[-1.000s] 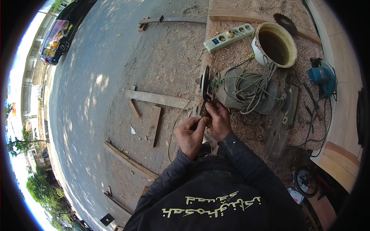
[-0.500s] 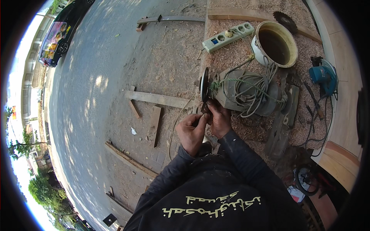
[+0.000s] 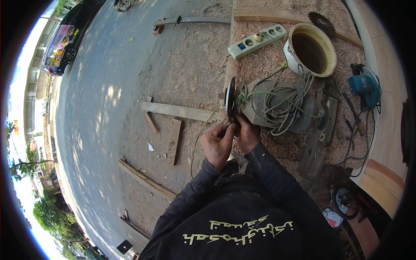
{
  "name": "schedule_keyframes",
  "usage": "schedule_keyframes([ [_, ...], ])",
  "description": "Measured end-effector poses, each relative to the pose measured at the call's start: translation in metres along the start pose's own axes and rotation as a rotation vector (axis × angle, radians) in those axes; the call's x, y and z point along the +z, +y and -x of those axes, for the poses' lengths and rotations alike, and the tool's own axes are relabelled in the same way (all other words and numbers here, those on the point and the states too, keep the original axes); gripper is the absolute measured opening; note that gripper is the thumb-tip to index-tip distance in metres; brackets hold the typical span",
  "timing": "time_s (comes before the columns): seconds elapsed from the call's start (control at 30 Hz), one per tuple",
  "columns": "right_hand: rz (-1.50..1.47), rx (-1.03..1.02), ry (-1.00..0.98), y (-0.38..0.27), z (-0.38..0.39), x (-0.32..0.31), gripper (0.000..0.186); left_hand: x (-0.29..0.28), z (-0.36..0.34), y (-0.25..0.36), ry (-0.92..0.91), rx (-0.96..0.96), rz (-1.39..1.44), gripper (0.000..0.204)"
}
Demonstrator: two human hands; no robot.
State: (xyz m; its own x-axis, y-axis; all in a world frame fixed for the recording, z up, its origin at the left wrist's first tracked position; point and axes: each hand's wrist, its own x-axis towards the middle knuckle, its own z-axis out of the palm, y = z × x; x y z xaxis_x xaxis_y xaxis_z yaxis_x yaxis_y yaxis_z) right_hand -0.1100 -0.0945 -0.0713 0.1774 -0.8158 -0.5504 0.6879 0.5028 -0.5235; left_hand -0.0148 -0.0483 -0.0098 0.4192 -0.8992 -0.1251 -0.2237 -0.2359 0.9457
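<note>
A grinder motor (image 3: pixel 262 113) lies in front of me with a grey cord (image 3: pixel 284 106) and green rope wound over it. Its thin round wheel (image 3: pixel 230 96) stands edge-on at the motor's left end. Just below the wheel, my left hand (image 3: pixel 216 142) is closed, thumb and fingers pinched together. My right hand (image 3: pixel 248 135) is closed too, its fingertips touching the left ones and reaching up close to the wheel's lower edge. Whatever small dark piece sits between the fingers is mostly hidden, and I cannot make out its kind.
Beyond the motor stand a white power strip (image 3: pixel 257 42) and a pot of dark liquid (image 3: pixel 310 51). A circular saw blade (image 3: pixel 321 24) rests on timber. At right lies a teal power tool (image 3: pixel 365 88) with its cable. Wood strips (image 3: pixel 184 111) lie left, beside the road (image 3: pixel 99 117).
Both hands stay close below the wheel. My left hand has shifted slightly right and up, and the dark piece between the fingers shows less. A wheel has appeared at the road's far edge.
</note>
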Motion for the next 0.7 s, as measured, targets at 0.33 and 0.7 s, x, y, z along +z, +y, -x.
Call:
schedule_keyframes([
  [0.33, 0.022, -0.004, -0.031, 0.001, -0.003, -0.003, 0.017, 0.003, -0.007, -0.003, 0.035, 0.046, -0.062, 0.018],
  [0.7, 0.006, -0.028, -0.005, -0.005, 0.010, 0.009, 0.015, -0.006, 0.004, 0.013, 0.006, 0.049, -0.115, 0.016],
])
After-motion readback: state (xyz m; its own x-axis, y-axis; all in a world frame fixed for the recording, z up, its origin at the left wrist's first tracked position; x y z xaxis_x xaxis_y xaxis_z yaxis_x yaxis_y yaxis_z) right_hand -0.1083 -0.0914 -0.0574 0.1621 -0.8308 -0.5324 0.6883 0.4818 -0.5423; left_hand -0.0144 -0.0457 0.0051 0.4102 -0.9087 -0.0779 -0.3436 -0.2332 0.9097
